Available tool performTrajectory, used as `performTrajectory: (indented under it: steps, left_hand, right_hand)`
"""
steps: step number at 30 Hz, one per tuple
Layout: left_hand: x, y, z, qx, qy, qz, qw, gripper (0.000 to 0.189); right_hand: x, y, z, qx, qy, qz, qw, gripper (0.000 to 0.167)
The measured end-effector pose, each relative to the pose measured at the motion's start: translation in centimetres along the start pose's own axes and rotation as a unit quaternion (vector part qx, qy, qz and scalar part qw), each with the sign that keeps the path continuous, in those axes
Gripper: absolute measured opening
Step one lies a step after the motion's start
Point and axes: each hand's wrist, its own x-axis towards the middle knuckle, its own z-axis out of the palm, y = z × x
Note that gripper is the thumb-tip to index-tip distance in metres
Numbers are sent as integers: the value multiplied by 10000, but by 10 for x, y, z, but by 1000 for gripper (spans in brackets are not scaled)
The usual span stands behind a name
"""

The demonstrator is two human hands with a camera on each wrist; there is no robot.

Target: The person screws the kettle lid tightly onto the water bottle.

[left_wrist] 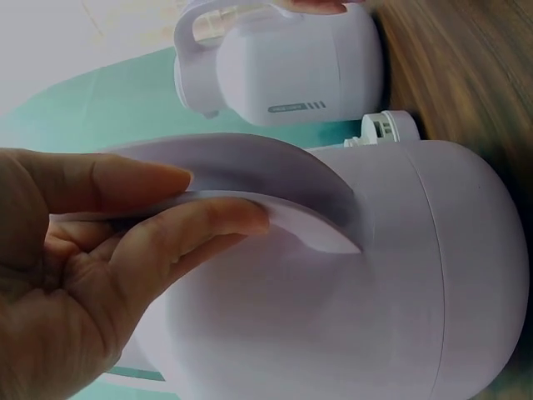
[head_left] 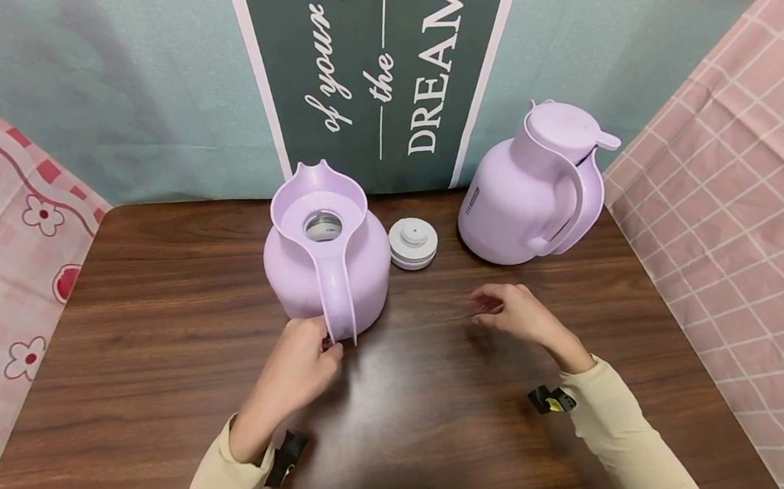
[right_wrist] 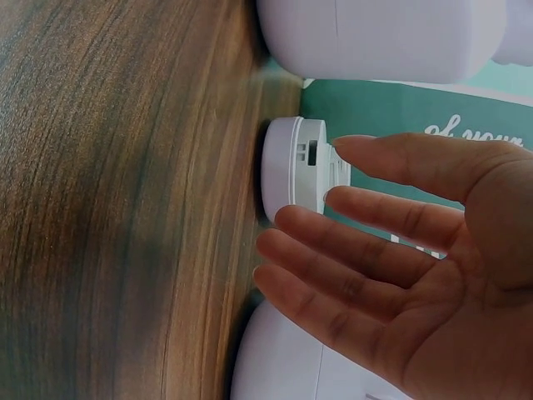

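Note:
My left hand (head_left: 298, 371) pinches the lower end of the handle (left_wrist: 308, 229) on a lilac thermos jug (head_left: 366, 269) between thumb and fingers. This jug stands upright at left of centre, its round mouth (head_left: 324, 225) uncovered. Just right of it, a white and lilac round lid (head_left: 413, 243) lies upside down, its stepped inner side facing up. My right hand (head_left: 515, 311) hovers above the table to the right of the lid, fingers loosely bent and holding nothing. In the right wrist view, its fingertips (right_wrist: 287, 218) overlap the lid.
A second lilac jug (head_left: 499, 205) with its lid on stands at the back right, handle toward the right. Behind the dark wooden table (head_left: 164, 331) hangs a green cloth (head_left: 146, 103) with lettering. Pink patterned cloths (head_left: 761, 192) border both sides.

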Motion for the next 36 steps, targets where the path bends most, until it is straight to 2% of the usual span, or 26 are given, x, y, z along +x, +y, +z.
performTrajectory:
  steps: [7, 13, 23, 27, 31, 36]
  left_hand:
    - [-1, 1, -2, -91, -12, 26, 10000, 24]
    - [-2, 1, -4, -70, -144, -5, 9999, 24]
    - [1, -6, -10, 104, -438, 333, 9984, 17]
    - [-1, -10, -11, 0, -479, 338, 9983, 13]
    - [-3, -15, -9, -56, -330, 322, 9989, 17]
    - [-6, -18, 1, -6, 108, 352, 9993, 22]
  right_hand:
    - [1, -1, -2, 27, -4, -32, 10000, 25]
    - [2, -2, -1, 18, -32, -43, 10000, 25]
    - [4, -2, 0, 21, -87, -85, 9999, 25]
    - [4, -3, 0, 40, -92, -105, 9999, 25]
    - [4, -3, 1, 44, -81, -113, 9999, 25]
    - [5, 0, 1, -12, -93, -88, 9999, 25]
